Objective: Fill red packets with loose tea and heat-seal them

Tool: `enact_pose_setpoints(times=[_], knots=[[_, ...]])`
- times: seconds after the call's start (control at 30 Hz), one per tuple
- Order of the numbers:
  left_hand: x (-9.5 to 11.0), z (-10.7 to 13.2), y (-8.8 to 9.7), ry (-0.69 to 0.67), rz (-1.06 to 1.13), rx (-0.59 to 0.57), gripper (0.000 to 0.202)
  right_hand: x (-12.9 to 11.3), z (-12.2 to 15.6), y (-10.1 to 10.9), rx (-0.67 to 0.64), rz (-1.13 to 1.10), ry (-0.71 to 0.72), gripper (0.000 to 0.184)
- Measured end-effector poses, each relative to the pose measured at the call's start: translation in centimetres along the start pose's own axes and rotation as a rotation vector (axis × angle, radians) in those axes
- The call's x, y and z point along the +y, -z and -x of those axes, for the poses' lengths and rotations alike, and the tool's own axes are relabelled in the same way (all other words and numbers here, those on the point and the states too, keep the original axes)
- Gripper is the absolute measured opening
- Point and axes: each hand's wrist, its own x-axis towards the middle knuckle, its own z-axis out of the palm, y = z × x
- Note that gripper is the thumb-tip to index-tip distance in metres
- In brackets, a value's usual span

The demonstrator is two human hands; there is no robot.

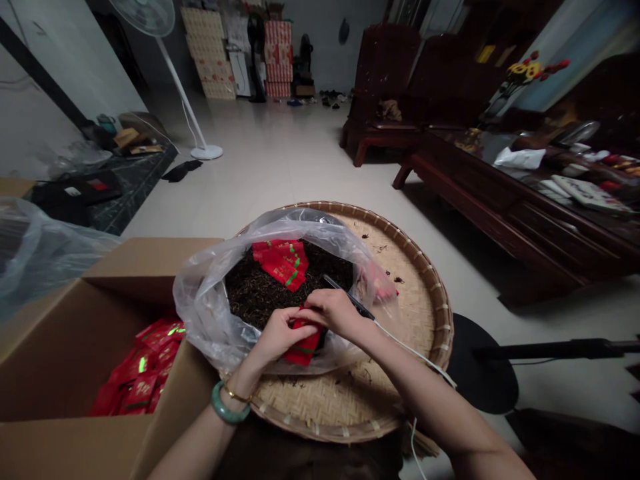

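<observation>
Red packet [306, 352], one: at the near side of the clear plastic bag [199, 283], its upper end pinched by the left hand [281, 333], right hand [335, 311] curled against it; best kept steady above the bag, catching spills.
Bag: dark dried leaves [250, 297], loose packets [283, 261] on top.
Round bamboo tray [434, 293]: bears bag.
Cardboard box [187, 373]: heaped red packets [143, 367].

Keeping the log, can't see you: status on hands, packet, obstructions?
Left hand pinching red packet; right hand at its far end. Packet over near side of open plastic bag. Dark corded tool beside right hand, possibly in the way.
</observation>
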Motion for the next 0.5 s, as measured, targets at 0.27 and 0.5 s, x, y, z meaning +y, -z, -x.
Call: enact_pose_setpoints(times=[0.27,0.5], knots=[[-0.5,-0.3,-0.3,0.061,-0.013,0.046,0.019,-0.7,-0.4,1.2,-0.059,-0.150,0.015,0.027],[-0.3,0.1,0.2,0.136,0.097,0.038,0.032,-0.1,0.6,2.1,-0.105,-0.486,-0.233,0.023]])
